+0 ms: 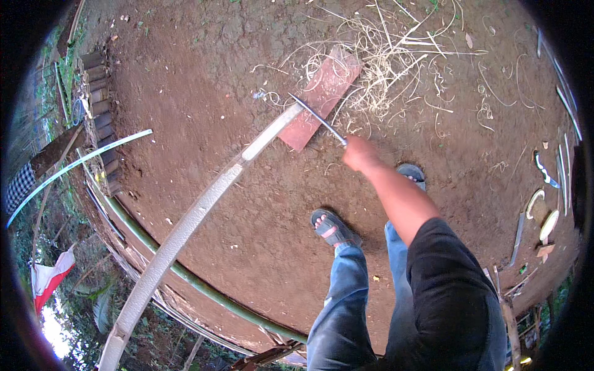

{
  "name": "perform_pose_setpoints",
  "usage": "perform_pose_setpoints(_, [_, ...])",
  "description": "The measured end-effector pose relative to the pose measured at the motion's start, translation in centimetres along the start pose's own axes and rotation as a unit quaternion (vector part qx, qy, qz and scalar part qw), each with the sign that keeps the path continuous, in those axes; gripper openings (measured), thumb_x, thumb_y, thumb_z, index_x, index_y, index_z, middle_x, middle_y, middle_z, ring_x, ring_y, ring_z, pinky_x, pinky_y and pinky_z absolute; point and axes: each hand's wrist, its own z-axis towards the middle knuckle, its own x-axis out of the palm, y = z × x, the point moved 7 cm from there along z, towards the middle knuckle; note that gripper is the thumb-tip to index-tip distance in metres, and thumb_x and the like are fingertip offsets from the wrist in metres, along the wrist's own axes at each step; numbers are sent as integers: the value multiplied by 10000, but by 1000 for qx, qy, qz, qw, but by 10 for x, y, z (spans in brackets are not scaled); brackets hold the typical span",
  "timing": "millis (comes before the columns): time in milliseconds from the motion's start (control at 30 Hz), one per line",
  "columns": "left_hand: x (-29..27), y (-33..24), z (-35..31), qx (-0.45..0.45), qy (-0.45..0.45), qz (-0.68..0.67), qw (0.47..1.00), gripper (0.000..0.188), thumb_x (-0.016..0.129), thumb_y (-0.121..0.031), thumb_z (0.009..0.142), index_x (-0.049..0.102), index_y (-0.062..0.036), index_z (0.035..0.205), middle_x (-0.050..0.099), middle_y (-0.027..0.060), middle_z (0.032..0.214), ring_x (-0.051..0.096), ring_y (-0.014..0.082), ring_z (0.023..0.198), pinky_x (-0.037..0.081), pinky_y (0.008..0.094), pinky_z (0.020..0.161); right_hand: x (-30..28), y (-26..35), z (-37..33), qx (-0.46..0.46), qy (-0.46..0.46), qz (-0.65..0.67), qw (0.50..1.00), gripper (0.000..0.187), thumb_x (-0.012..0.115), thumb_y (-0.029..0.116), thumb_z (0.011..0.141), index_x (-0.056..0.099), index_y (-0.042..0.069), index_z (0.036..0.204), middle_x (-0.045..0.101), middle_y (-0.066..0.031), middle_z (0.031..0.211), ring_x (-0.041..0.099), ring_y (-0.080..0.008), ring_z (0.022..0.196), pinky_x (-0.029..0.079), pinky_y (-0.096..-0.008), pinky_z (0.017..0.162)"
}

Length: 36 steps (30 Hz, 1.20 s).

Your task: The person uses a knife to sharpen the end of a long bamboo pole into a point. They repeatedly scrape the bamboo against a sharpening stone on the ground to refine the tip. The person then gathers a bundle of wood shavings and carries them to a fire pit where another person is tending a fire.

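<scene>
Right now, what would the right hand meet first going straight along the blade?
Seemingly the board, then the strip; depth is unclear, so the right hand may pass over the board.

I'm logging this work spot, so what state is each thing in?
Right hand: closed on the bladed tool.
Bladed tool: unsheathed, blade at the strip's end.
Pale strip: slanting, far end at the board.
Reddish board: on the ground, shavings on it.
Shavings: loose, tangled, scattered.
Sandals: worn.
Left hand: out of view.
</scene>
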Motion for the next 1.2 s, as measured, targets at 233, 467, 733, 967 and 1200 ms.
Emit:
perform_pose_setpoints(233, [0, -11, 1, -9, -3, 13, 1000, 227, 426, -224, 901, 593, -138, 774, 601, 16, 753, 573, 193, 745, 459, 350, 718, 3, -2, 0, -9, -48, 47, 998, 217, 588, 129, 831, 630, 47, 1028, 672, -197, 1006, 648, -378, 952, 519, -465, 814])
perform_pose_setpoints(467, [-8, -2, -12, -22, -3, 25, 999, 244, 419, -243, 919, 578, -123, 779, 572, 14, 729, 543, 182, 701, 447, 334, 682, 21, 100, -97, -137, -3, 81, 987, 212, 578, 131, 831, 604, 49, 1025, 671, -208, 959, 649, -397, 929, 508, -503, 803])
perform_pose_setpoints(733, [-9, -4, -6, -16, -15, 31, 999, 268, 410, -264, 940, 561, -106, 785, 538, 11, 701, 508, 170, 651, 432, 316, 640, 40, 8, -6, -19, -66, 94, 993, 230, 586, 120, 811, 587, 33, 1024, 659, -216, 958, 642, -394, 905, 506, -479, 776])
perform_pose_setpoints(967, [-15, -16, -3, 19, -38, 55, 998, 292, 403, -282, 959, 545, -91, 790, 509, 9, 676, 479, 159, 607, 420, 299, 604, 54, -14, -17, 20, -73, 136, 988, 252, 602, 157, 817, 597, 39, 1040, 651, -219, 1031, 615, -399, 1002, 488, -481, 848])
perform_pose_setpoints(1200, [-33, -89, 18, -174, -204, -730, 628, 364, 369, -301, 995, 483, -54, 754, 441, 13, 639, 416, 137, 540, 392, 260, 560, 10, 2, -101, -22, -94, 134, 986, 281, 636, 173, 800, 569, 7, 1017, 644, -249, 990, 615, -429, 961, 488, -497, 804])
